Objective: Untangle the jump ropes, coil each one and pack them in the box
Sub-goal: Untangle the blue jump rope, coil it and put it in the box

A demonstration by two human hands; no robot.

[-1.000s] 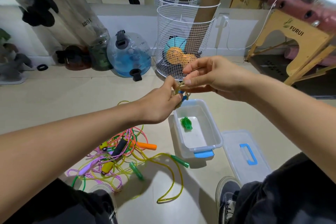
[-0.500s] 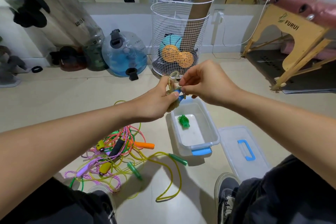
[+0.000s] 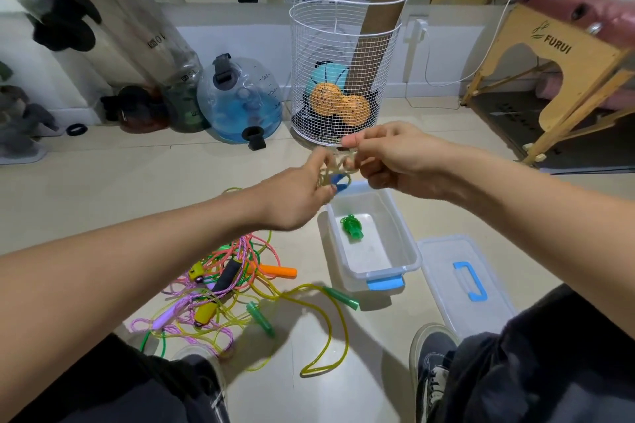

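Note:
Both hands meet in the air above the far end of the clear box (image 3: 410, 256). My left hand (image 3: 295, 197) grips a small coil of beige rope with blue handles (image 3: 338, 178). My right hand (image 3: 391, 158) pinches the beige cord at the top of that coil. Inside the box lies one green coiled rope (image 3: 352, 227). On the floor to the left sits a tangle of jump ropes (image 3: 223, 288): pink, purple, yellow and green cords with orange, black, yellow, purple and green handles. A loose yellow-green rope (image 3: 335, 330) loops out toward my shoes.
The box lid (image 3: 464, 282) with a blue handle lies right of the box. A white wire basket (image 3: 343, 79) holding balls and a cardboard tube stands behind. A blue water jug (image 3: 240, 99) and bottles line the wall. A wooden bench (image 3: 549, 79) is at right. My shoe (image 3: 431, 364) is near the lid.
My right hand has shifted around the top of the beige coil, pinching the cord again, while my left hand kept its grip. The view moved slightly.

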